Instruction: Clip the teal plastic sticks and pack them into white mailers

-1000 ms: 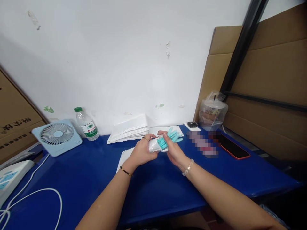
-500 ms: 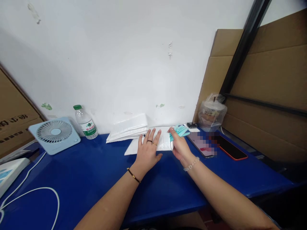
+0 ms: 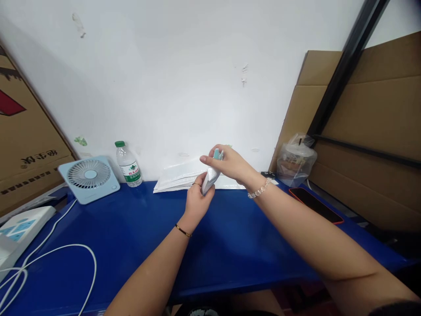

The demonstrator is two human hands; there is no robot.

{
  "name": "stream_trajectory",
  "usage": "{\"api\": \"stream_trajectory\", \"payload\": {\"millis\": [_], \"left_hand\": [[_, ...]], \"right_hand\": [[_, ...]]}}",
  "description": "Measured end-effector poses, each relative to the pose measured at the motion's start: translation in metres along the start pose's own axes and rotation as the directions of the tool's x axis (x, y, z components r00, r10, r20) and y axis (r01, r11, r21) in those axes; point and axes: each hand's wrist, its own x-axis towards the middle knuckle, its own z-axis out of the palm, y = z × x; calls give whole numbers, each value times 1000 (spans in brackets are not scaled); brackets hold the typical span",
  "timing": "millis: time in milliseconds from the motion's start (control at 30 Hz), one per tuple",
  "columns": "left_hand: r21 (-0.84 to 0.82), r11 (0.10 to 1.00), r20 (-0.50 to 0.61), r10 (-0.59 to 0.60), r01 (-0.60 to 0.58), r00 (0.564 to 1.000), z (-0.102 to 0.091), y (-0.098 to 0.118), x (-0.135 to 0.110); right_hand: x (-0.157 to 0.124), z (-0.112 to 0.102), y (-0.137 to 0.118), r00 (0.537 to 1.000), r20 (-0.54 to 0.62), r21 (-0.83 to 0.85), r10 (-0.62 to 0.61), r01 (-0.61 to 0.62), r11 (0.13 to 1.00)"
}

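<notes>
I see the white film packet tilted between both hands over the blue tabletop, slim teal strips protruding on top. Left hand pinches its lower end; right hand clasps the upper. I judge it light, pliable, slippery; best held mid-body. Behind: flat, glossy white mailers.

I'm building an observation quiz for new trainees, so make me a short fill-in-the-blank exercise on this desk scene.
1. The left hand and right hand hold a packet coloured ____.
2. The clear-bead bracelet is on the person's ____ wrist.
3. The bottle has a cap coloured ____.

Missing words: white; right; green.
</notes>
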Motion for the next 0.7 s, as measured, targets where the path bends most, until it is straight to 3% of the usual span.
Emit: {"api": "stream_trajectory", "payload": {"millis": [133, 267, 400, 500, 600, 700], "left_hand": [[-25, 1000, -27, -6, 6, 1000, -4, -2, 3], [-62, 998, -56, -18, 15, 998, -5, -8, 5], [-135, 990, -12, -53, 51, 999, -5, -16, 5], [-230, 972, 41, -45, 54, 998, -4, -21, 7], [-301, 950, 98, -57, 84, 994, -4, -24, 10], [-385, 920, 176, -2, 71, 984, -13, -24, 14]], "right_hand": [[7, -2, -6, 999, 33, -38, -24, 25, 999], [10, -11, -2, 992, 80, 38, -97, 95, 995], [12, -24, 2, 980, 62, 71, -188, 184, 980], [12, -37, 1, 958, 224, -2, -179, 184, 983], [12, -51, 1, 904, 375, -151, -207, 280, 948], [6, -59, 3, 907, 244, -297, -342, 406, 864]]}}
